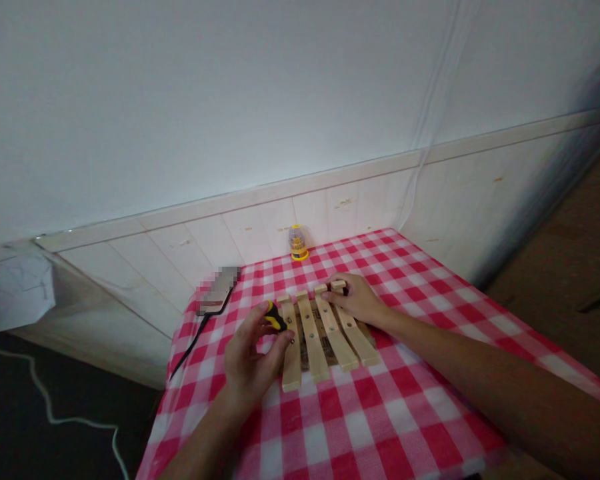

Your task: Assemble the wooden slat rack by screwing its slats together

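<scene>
A wooden piece made of several pale slats (311, 343) with metal screws lies on the red and white checked cloth. My left hand (255, 353) is closed around a yellow and black screwdriver (276, 316), its tip near a screw on the leftmost slat. My right hand (357, 299) is closed on the far end of the rightmost slats. Beneath the slats a darker patterned piece shows in the gaps.
At the table's back edge stands a yellow-based container (299, 244) by the wall. A blurred-out flat object with a black handle (196, 343) lies on the left edge. A white cable (70, 421) hangs at lower left.
</scene>
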A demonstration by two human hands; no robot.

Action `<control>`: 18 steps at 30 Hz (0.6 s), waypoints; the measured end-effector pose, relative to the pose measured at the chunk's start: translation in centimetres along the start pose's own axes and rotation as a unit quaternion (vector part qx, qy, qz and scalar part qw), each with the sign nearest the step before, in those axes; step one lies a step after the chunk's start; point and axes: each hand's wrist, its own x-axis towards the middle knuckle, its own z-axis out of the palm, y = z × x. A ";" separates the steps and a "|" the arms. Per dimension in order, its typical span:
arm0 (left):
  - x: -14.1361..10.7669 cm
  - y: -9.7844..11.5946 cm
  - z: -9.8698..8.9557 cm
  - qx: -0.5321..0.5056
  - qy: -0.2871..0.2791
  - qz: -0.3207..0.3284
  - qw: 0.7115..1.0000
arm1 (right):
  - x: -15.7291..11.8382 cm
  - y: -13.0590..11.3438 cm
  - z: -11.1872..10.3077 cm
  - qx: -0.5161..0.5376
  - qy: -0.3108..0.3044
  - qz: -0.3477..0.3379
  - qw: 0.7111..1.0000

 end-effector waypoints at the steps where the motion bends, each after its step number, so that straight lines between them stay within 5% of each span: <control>1: 0.0 0.0 0.0 -0.005 -0.002 -0.003 1.000 | 0.0 0.0 0.0 0.000 0.000 0.001 1.000; 18: 0.1 1.2 -0.3 -0.081 -0.066 -0.075 0.992 | 0.1 0.2 0.1 0.001 0.001 0.004 1.000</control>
